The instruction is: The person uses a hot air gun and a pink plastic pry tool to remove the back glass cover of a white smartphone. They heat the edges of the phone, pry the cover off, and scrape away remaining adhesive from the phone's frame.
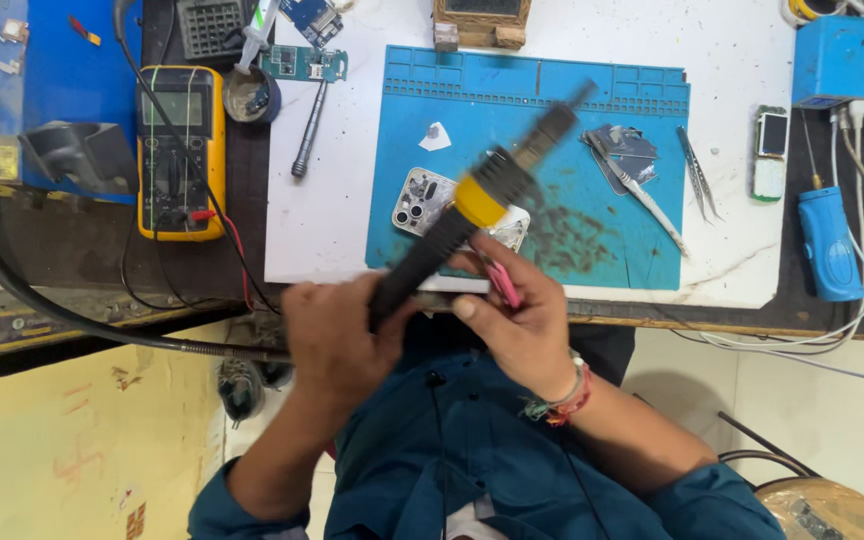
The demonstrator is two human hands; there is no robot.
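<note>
My left hand (337,340) grips the black handle of a hot-air tool (477,200) with a yellow band; its blurred nozzle points up and right over the blue work mat (632,250). A thick black hose runs from the handle off to the left. My right hand (517,315) sits just right of the handle and holds a thin pink tool (502,283) between its fingers. Under the hot-air tool lies an opened phone back (422,200) with camera holes, on the mat's near left part.
A yellow multimeter (180,150) lies at the left with red and black leads. Tweezers (698,175) and metal pieces (624,150) lie on the mat's right side. A small phone (770,152), a blue box (844,58) and a blue handheld device (830,245) stand at the right.
</note>
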